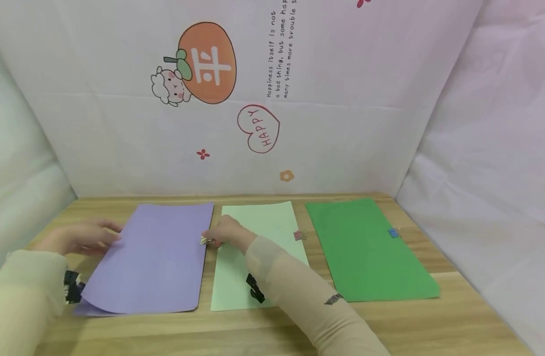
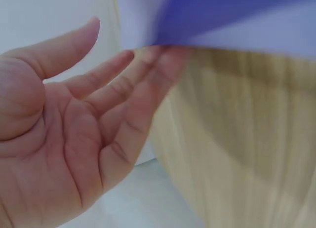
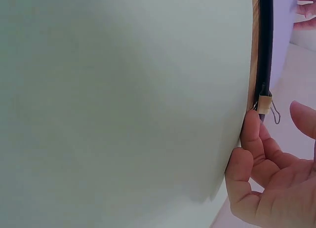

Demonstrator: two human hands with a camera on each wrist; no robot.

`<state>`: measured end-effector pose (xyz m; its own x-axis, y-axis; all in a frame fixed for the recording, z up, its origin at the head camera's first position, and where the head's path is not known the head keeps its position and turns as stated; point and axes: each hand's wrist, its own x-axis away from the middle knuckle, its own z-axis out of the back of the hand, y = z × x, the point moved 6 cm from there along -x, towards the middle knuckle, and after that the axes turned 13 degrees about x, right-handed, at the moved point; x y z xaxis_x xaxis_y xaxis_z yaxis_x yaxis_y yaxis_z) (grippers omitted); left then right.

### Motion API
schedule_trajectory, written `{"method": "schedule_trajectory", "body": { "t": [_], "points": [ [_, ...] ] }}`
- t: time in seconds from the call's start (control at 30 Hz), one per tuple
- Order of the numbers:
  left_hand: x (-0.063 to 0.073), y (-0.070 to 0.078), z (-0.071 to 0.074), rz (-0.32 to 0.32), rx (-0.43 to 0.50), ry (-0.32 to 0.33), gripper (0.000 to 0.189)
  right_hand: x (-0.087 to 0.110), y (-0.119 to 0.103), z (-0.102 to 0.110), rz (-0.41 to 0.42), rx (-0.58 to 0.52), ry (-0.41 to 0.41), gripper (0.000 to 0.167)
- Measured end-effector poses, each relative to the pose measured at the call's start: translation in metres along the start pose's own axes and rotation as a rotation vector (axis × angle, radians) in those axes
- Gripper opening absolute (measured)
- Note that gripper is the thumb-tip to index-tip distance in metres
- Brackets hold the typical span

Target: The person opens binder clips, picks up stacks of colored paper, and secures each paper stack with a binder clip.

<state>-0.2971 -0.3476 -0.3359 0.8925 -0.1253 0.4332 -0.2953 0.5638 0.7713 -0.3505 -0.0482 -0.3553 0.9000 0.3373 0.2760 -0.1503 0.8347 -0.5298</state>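
A purple paper stack [image 1: 161, 257] lies at the left, its near left corner curling up from a sheet below. My left hand [image 1: 87, 236] is at its left edge; in the left wrist view the fingertips [image 2: 170, 57] reach under the paper while the thumb stands apart. A pale yellow binder clip [image 1: 204, 241] with wire handles sits on the stack's right edge. Beside it is my right hand [image 1: 228, 231], fingers at the clip. The right wrist view shows the fingers [image 3: 251, 127] just below this clip [image 3: 265, 104], the thumb clear of its handle.
Under my right forearm lies a pale green paper stack [image 1: 254, 217] with a pink binder clip [image 1: 300, 235]. Farther right is a dark green stack [image 1: 370, 252] with a blue binder clip [image 1: 394, 232]. White printed cloth [image 1: 343, 123] walls the wooden table [image 1: 236, 333] at the back and sides.
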Motion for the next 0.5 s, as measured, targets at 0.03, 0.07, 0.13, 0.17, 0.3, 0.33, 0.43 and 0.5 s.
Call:
{"method": "schedule_trajectory", "body": {
  "t": [0.03,0.07,0.13,0.17,0.3,0.33,0.43,0.5],
  "points": [
    [0.002,0.001,0.000,0.011,-0.004,-0.015,0.058,0.000,0.000,0.000,0.010,-0.011,-0.005,0.033],
    [0.005,0.002,0.001,0.030,-0.017,-0.017,0.058,0.000,0.001,0.001,0.015,-0.029,-0.007,0.033],
    [0.008,0.005,0.002,0.045,-0.039,-0.040,0.058,0.000,0.004,0.003,0.024,-0.074,0.000,0.030],
    [0.010,0.007,0.002,0.049,-0.058,-0.051,0.058,0.000,0.006,0.005,0.025,-0.099,0.009,0.029],
    [0.013,0.019,0.004,-0.009,-0.149,-0.059,0.057,0.006,0.016,0.017,0.040,-0.203,0.041,0.028],
    [0.013,0.022,0.005,-0.036,-0.165,-0.050,0.056,0.009,0.018,0.022,0.045,-0.220,0.048,0.029],
    [0.015,0.038,0.002,-0.172,-0.212,-0.009,0.050,0.018,0.028,0.039,0.083,-0.276,0.055,0.031],
    [0.018,0.051,-0.003,-0.272,-0.235,0.025,0.046,0.025,0.036,0.053,0.130,-0.269,0.073,0.030]
  ]
}}
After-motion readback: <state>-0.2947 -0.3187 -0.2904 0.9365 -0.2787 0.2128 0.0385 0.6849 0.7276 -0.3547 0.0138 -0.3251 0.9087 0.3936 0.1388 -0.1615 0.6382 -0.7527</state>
